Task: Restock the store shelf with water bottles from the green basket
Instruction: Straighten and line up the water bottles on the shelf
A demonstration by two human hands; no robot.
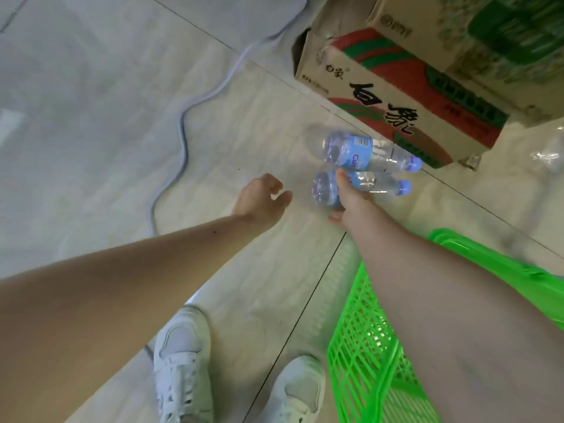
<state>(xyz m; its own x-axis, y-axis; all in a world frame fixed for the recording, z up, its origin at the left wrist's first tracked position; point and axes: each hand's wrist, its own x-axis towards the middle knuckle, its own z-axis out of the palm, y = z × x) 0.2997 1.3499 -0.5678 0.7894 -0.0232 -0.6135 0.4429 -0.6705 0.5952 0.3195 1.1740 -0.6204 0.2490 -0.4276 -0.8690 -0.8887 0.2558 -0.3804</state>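
Note:
Two clear water bottles with blue labels and blue caps lie sideways above the tiled floor, caps pointing right. My right hand [351, 206] grips the nearer bottle [366, 187] round its label. The farther bottle [363, 151] lies just beyond it, touching or nearly touching; whether my fingers also hold it is hidden. My left hand [264, 198] hovers to the left of the bottles, fingers loosely curled, holding nothing. The green basket [366, 346] stands on the floor at the lower right, under my right forearm.
A printed cardboard box [396, 96] sits on the floor just beyond the bottles, with green-wrapped packs [518, 35] behind it. A grey cable [180, 129] snakes across the tiles at the left. My white shoes [180, 367] stand at the bottom.

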